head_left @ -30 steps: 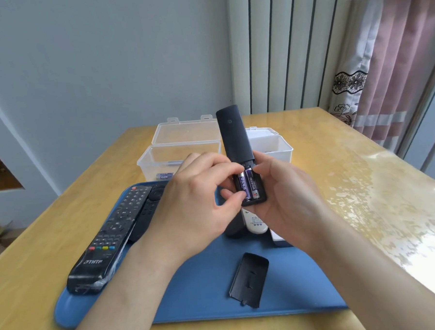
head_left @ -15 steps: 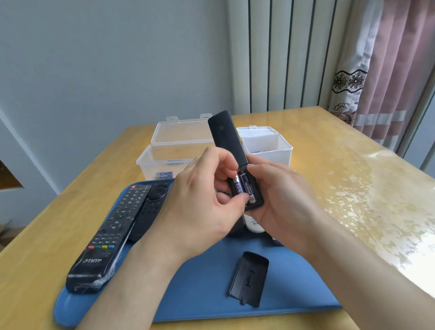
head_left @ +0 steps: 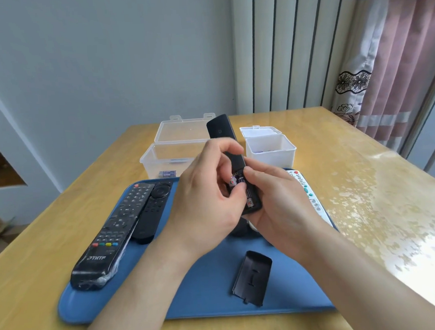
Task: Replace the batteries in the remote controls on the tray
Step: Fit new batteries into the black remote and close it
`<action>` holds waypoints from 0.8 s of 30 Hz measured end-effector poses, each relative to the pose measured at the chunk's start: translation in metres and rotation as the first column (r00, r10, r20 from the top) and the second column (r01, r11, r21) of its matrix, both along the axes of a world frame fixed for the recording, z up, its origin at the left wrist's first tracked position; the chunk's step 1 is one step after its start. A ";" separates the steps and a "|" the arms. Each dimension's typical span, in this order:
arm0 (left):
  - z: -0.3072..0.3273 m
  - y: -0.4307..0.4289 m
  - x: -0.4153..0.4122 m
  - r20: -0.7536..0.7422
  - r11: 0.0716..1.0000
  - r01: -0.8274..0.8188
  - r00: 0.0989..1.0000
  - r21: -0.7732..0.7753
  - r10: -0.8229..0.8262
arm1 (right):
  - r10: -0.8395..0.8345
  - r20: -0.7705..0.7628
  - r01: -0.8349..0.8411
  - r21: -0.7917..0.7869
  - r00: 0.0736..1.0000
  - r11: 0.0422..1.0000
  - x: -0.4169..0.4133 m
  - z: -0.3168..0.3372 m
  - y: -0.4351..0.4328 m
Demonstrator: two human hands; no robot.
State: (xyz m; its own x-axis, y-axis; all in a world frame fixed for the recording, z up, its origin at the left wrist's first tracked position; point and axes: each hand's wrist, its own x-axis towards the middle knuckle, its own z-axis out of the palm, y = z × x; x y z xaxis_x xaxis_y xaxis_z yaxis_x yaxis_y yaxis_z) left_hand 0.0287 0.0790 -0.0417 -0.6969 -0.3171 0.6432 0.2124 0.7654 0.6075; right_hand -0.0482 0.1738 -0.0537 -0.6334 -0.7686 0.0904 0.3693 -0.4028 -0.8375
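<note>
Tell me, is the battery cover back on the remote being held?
No, the battery cover lies loose on the blue tray, apart from the held remote.

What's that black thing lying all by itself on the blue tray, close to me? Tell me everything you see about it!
It is a battery cover, most likely off a remote. It is black, thin and matte, and looks like plastic. Its far end is rounded. Its near end is straighter, with small tabs sticking out. A short mark runs down its middle. It lies flat on the tray near the front edge, its far end leaning slightly right. Only the tray touches it.
</note>
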 end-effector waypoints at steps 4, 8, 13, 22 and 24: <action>0.008 -0.004 0.000 -0.176 0.855 0.179 0.979 0.488 -0.104 | 0.036 0.099 -0.039 0.032 0.994 0.999 -0.002 0.002 0.001; 0.018 -0.020 0.002 -0.326 0.477 0.349 0.936 0.807 -0.134 | -0.041 -0.052 0.050 0.195 0.998 0.979 -0.008 0.005 0.009; 0.015 -0.028 0.007 -0.056 0.979 -0.150 0.986 0.141 0.159 | -0.101 -0.425 0.243 0.293 0.900 0.925 -0.021 0.009 0.017; 0.002 -0.008 0.003 0.347 0.978 0.080 0.927 0.193 -0.144 | -0.223 -0.392 0.321 0.204 0.892 0.925 -0.017 0.005 0.011; -0.001 -0.010 0.000 0.194 0.999 -0.044 0.980 -0.001 0.043 | -0.195 -0.362 0.290 0.229 0.912 0.929 -0.014 0.004 0.010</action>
